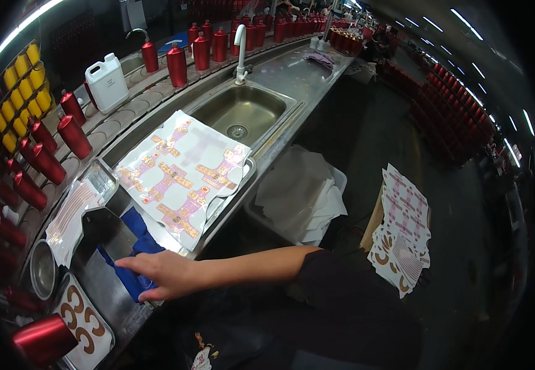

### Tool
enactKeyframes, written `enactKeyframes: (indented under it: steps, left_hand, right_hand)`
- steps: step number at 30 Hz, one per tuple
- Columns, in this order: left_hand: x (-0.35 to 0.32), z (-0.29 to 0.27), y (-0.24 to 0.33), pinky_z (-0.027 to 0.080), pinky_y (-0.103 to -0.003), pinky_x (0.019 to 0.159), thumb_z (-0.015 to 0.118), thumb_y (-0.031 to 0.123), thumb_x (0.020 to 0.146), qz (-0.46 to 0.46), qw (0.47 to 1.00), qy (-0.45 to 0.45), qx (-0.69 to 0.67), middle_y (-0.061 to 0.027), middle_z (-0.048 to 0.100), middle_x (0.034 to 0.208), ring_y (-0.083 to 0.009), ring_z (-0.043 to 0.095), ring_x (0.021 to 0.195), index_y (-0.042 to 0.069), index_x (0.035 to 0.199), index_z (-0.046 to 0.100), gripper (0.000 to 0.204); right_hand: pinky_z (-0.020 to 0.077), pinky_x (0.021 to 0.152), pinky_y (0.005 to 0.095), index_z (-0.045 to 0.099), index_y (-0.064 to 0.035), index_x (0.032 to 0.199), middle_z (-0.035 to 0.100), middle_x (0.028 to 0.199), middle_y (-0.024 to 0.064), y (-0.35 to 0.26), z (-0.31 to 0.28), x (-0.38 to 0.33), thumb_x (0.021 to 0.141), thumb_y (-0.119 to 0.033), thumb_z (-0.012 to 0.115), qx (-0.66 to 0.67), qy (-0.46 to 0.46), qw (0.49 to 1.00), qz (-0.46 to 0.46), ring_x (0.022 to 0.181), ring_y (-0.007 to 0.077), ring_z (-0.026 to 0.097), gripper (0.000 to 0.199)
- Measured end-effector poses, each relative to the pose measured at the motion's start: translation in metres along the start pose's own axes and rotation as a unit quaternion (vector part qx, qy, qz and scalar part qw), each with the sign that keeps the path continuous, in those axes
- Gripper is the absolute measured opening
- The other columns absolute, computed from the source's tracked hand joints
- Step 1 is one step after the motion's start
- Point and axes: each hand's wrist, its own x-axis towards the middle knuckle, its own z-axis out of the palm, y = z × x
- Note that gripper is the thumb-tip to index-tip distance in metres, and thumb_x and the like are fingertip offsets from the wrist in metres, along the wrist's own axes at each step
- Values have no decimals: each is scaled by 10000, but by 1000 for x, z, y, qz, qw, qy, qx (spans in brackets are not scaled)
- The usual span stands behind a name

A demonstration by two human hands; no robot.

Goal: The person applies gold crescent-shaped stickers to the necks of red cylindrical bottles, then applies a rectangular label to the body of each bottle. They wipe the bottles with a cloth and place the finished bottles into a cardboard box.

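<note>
From the right, my right forearm reaches across to the counter's near edge. My right hand (165, 274) is closed on a bunched blue cloth (146, 242), with its thumb and fingers on either side of a fold. The cloth lies partly over a metal tray or box (94, 274). Beyond my hand, a stack of white decal sheets (181, 166) with purple and gold prints rests beside the sink. A tray of brown crescent-shaped decals (87, 324) lies near the lower left, close to a red bottle (44, 339) tipped on its side. My left hand is not in view.
Red bottles (176, 65) line the track behind the counter, with a white jug (107, 83) among them. A steel sink (242, 114) has a white tap (241, 52). A bin of paper sheets (298, 194) and more decal sheets (403, 228) stand right of the counter.
</note>
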Motion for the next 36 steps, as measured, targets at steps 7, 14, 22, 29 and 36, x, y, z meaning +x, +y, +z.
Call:
enactKeyframes:
  steps: [7,14,22,29,36]
  left_hand:
    - [-147,172,72,459,-419,1105,428,549,1045,-265,895,-171,-316,-205,531,1397,-274,564,1255,3,1488,381,705]
    - [-193,218,83,478,-415,1049,523,635,960,-356,858,-266,-258,-184,576,1290,-265,602,1154,23,1424,460,771]
    - [-190,232,59,512,-373,981,490,535,1021,-311,873,-265,-268,-161,608,1218,-239,624,1080,5,1383,498,642]
    - [-178,255,47,528,-345,918,528,582,984,-397,859,-197,-256,-125,633,1098,-219,637,1000,29,1285,569,631]
    - [-173,274,50,537,-346,894,557,622,948,-414,852,-222,-232,-131,644,1041,-229,650,969,24,1244,591,668]
  right_hand:
    - [498,959,419,-43,-167,1651,570,1363,239,-44,41,-5,750,-388,894,233,-36,959,-159,1168,411,628,1319]
    - [487,1016,422,-125,-220,1637,554,1397,255,-47,21,-45,810,-242,867,277,15,960,-20,1169,394,647,1292]
    - [475,1018,425,-150,-229,1631,558,1386,260,-31,2,-36,835,-252,851,295,-68,952,48,1195,397,631,1279]
    - [454,1007,432,-180,-202,1621,530,1364,325,-11,-3,-16,866,-322,804,327,-76,941,47,1181,469,602,1246]
    - [451,1020,422,-194,-178,1617,430,1475,315,1,-14,-9,890,-405,780,304,-87,947,61,1172,437,595,1237]
